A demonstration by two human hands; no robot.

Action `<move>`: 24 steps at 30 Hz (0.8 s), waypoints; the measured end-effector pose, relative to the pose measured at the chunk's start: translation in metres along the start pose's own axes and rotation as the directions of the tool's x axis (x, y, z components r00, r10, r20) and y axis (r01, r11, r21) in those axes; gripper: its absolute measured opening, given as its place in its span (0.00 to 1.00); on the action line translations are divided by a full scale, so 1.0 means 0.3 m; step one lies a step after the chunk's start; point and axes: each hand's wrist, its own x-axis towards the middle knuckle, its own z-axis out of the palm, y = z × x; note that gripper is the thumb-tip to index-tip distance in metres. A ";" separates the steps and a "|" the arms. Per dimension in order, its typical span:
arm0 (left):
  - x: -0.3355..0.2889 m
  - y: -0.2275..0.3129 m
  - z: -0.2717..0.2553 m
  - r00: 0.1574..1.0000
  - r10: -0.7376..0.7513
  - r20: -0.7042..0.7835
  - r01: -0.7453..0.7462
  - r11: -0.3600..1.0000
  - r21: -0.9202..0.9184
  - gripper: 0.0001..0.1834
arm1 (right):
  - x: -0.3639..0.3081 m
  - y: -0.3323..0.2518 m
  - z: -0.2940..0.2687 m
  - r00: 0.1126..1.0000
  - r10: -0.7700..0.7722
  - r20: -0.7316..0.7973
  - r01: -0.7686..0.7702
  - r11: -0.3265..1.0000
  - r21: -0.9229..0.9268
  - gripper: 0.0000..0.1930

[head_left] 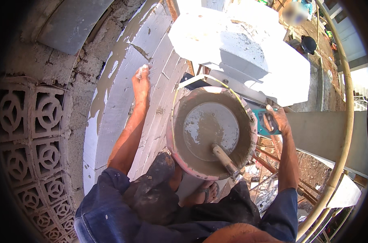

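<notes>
Teal handle (263,126) and its surroundings, seen from above. The handle, with an opening through it, lies just right of the bucket, beside its rim. The right hand (279,119) is closed around it, with fingers passing through the opening; the grip is thus narrow and holding. What the handle belongs to cannot be made out.

The bucket (183,165), round and pinkish at its mortar-crusted rim, stands in front of the person. It contains wet grey mortar (210,125), smooth and glossy at the middle. A pale cylindrical shaft (222,156) slants out of the mortar over the near rim, and a thin yellowish bail (204,76) arches around the far side.

To the left, the left hand (141,83) is at the pale block wall (119,109), fingers bent and whitened at the tips; whether its grip encloses anything cannot be told. Grey mortar smears (105,91) streak the blocks farther left. Beyond them is a column of patterned vent blocks (48,113).

Below the bucket appears a sandalled foot (210,191); to its right, rubble (267,190) lies at a lower level. Large sunlit white slabs (240,52) occupy the far side. At the outer right, a bamboo pole (346,81) curves through the view, near a co-worker's dark hat (308,44).
</notes>
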 end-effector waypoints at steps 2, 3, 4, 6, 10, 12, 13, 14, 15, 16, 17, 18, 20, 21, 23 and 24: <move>0.012 -0.023 0.027 0.998 -0.021 0.055 0.019 0.999 0.050 0.20 | 0.005 0.008 0.019 0.997 0.046 -0.063 -0.058 0.978 -0.199 0.26; 0.030 -0.028 0.034 0.997 -0.022 0.072 0.016 0.996 0.083 0.21 | 0.006 0.010 0.036 0.995 0.049 -0.087 -0.069 0.967 -0.244 0.28; 0.045 -0.042 0.051 0.995 -0.060 0.076 0.053 0.994 0.092 0.21 | -0.014 0.016 0.056 0.987 0.026 -0.157 -0.077 0.942 -0.326 0.27; 0.101 -0.072 0.074 0.993 -0.021 0.119 0.010 0.996 0.094 0.21 | -0.035 0.053 0.087 0.960 -0.106 -0.259 -0.024 0.890 -0.455 0.27; 0.107 -0.078 0.125 0.981 -0.029 0.191 0.017 0.998 0.066 0.23 | -0.051 0.126 0.104 0.919 -0.231 -0.318 0.029 0.847 -0.531 0.31; 0.116 -0.092 0.134 0.981 -0.046 0.191 0.032 0.997 0.077 0.24 | -0.072 0.137 0.116 0.927 -0.193 -0.321 0.005 0.864 -0.503 0.31; 0.132 -0.101 0.135 0.979 -0.056 0.198 0.040 0.996 0.081 0.24 | -0.067 0.134 0.115 0.932 -0.196 -0.306 0.023 0.872 -0.489 0.32; 0.161 -0.159 0.132 0.984 -0.054 0.171 0.040 0.996 0.080 0.25 | -0.069 0.121 0.127 0.938 -0.188 -0.291 0.028 0.879 -0.477 0.33; 0.179 -0.195 0.136 0.984 -0.080 0.157 0.070 0.995 0.069 0.26 | -0.085 0.121 0.125 0.942 -0.172 -0.289 0.018 0.883 -0.468 0.33; 0.189 -0.222 0.140 0.984 -0.102 0.143 0.095 0.994 0.054 0.27 | -0.089 0.144 0.120 0.932 -0.178 -0.317 -0.008 0.861 -0.508 0.34; 0.196 -0.203 0.139 0.979 -0.097 0.182 0.077 0.990 0.116 0.28 | -0.074 0.164 0.114 0.919 -0.195 -0.343 -0.024 0.840 -0.542 0.35; 0.193 -0.176 0.131 0.971 -0.097 0.219 0.058 0.982 0.179 0.28 | -0.078 0.162 0.112 0.918 -0.178 -0.354 -0.036 0.852 -0.522 0.36; 0.184 -0.154 0.119 0.971 -0.061 0.233 0.027 0.989 0.145 0.29 | -0.089 0.140 0.122 0.920 -0.162 -0.357 -0.038 0.869 -0.493 0.36; 0.189 -0.154 0.118 0.970 -0.053 0.238 0.022 0.991 0.130 0.29 | -0.098 0.128 0.130 0.923 -0.157 -0.351 -0.035 0.875 -0.482 0.36; 0.193 -0.161 0.123 0.969 -0.043 0.244 0.019 0.995 0.098 0.30 | -0.094 0.141 0.106 0.894 -0.205 -0.398 0.004 0.892 -0.452 0.33; 0.188 -0.164 0.123 0.968 -0.039 0.248 0.018 0.996 0.085 0.29 | -0.091 0.178 0.108 0.861 -0.243 -0.447 0.033 0.903 -0.429 0.31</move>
